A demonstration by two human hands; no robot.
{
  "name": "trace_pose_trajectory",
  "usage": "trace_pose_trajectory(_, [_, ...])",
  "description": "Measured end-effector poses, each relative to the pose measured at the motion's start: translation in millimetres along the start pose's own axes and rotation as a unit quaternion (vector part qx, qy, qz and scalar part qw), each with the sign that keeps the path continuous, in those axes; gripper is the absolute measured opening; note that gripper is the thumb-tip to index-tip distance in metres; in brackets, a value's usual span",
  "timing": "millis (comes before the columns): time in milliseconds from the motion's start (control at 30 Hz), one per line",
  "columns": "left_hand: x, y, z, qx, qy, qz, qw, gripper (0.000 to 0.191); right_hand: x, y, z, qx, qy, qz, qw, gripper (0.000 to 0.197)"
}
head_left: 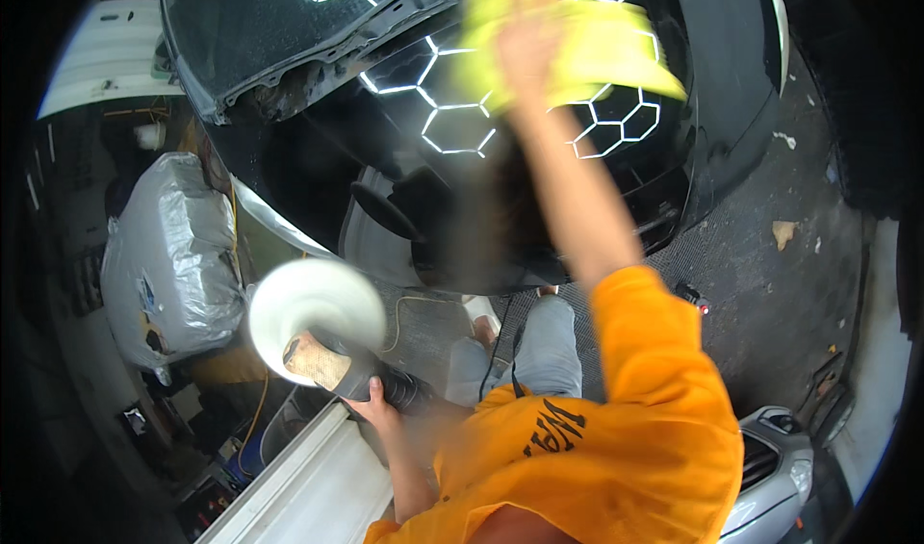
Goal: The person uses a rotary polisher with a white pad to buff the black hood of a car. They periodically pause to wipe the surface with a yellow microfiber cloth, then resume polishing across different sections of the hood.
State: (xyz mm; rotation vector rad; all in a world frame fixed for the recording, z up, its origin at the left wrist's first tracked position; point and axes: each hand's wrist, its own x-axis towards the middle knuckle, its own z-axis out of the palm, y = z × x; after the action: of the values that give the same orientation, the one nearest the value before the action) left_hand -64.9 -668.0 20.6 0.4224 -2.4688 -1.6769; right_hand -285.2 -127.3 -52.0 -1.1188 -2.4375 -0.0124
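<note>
My right hand (533, 42) presses a bright yellow cloth (606, 46) on the glossy black car hood (346, 140); both are blurred. Hexagon-shaped light reflections shine in the paint around the cloth. Lower left, my left hand (379, 403) grips the black body of a power polisher (361, 371), held off the car. Its round white pad (317, 291) faces away from me and looks blurred. Part of the polisher's body has a tan, mesh-like surface.
A bulky object under silvery plastic sheeting (180, 255) stands at the left. A white panel (310, 479) lies below the polisher. A silver car's front (772, 472) is at the lower right. Scraps and a small dark device (691, 297) lie on the dark floor (751, 255).
</note>
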Motion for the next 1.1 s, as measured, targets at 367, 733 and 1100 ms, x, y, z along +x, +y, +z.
trace_pose_trajectory(367, [3, 19, 38, 0.033, 0.018, -0.025, 0.999, 0.083, 2, 158, -1, 0.227, 0.054, -0.234, 0.944, 0.066])
trace_pose_trajectory(733, [8, 7, 4, 0.032, 0.01, 0.063, 0.997, 0.093, -132, -202, -15, 0.277, -0.075, -0.22, 0.932, 0.046])
trace_pose_trajectory(1100, [60, -13, -17, -0.036, -0.024, 0.017, 0.999, 0.091, -106, 214, -27, 0.09, -0.018, 0.161, 0.983, 0.054])
